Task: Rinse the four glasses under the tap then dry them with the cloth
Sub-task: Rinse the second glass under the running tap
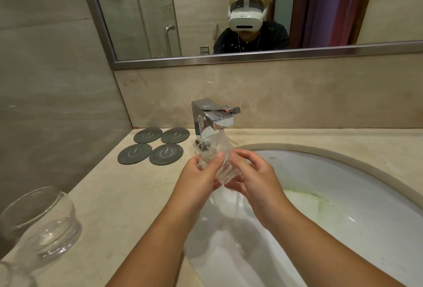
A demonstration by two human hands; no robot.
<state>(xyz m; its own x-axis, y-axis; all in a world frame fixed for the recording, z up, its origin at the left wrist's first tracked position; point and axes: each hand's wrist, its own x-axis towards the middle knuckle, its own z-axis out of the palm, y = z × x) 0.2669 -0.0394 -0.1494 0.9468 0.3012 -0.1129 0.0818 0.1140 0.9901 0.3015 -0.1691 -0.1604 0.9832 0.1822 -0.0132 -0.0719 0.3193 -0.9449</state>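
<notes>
Now my left hand (199, 173) and right hand (253, 179) both curl round the glass (214, 157), tipping its mouth into the stream from the tap (214, 118) just beyond them so water swirls inside; a second glass (43, 220) stands well to their left.

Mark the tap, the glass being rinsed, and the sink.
tap (215, 118): head view, on the chrome spout.
glass (212, 147): head view, on its clear wall above the thumbs.
sink (332, 179): head view, on the bare white inner wall.
</notes>
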